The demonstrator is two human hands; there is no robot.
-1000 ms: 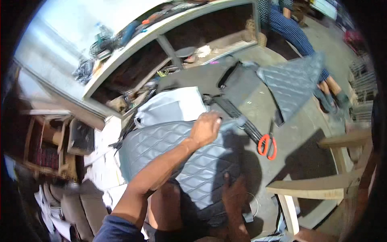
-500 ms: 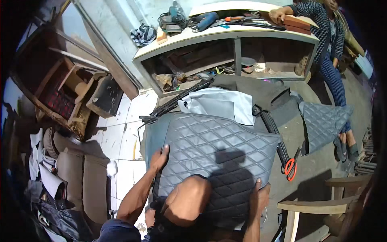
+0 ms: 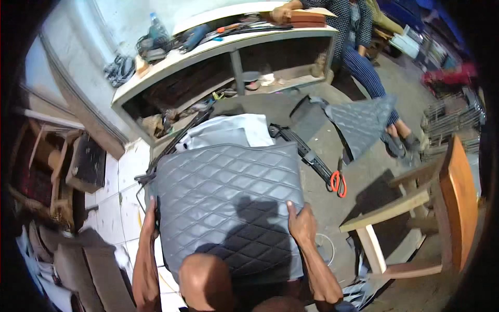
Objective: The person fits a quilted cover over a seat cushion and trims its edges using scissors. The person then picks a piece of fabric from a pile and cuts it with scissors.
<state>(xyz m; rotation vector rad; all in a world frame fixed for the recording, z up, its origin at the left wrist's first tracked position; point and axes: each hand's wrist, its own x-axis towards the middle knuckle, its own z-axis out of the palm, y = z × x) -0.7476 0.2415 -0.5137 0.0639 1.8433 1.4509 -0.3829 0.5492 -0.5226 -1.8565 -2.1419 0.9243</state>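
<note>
A grey diamond-quilted cover (image 3: 223, 177) lies over a squarish block in front of me, its lower part in shadow. My left hand (image 3: 149, 221) grips its left side, fingers partly hidden behind the edge. On the right edge, my right hand (image 3: 303, 224) holds the cover, thumb on top and the other fingers curled at the side. My bare knee (image 3: 205, 278) presses close to the near edge. Just beyond the cover lies a pale grey sheet (image 3: 244, 130). Orange-handled scissors (image 3: 338, 183) rest on the floor to the right, beside a dark metal rail (image 3: 306, 156).
A low shelf unit (image 3: 236, 67) with tools on top stands at the back. Another person (image 3: 358, 57) leans on its right end. A second quilted piece (image 3: 358, 125) lies beyond the scissors. A wooden chair frame (image 3: 387, 210) stands right; brown cushions (image 3: 86, 270) lie left.
My view has swung to the right. The cover now sits squarer, and the dark flap along its left side is mostly hidden. My right hand is higher along the right edge.
</note>
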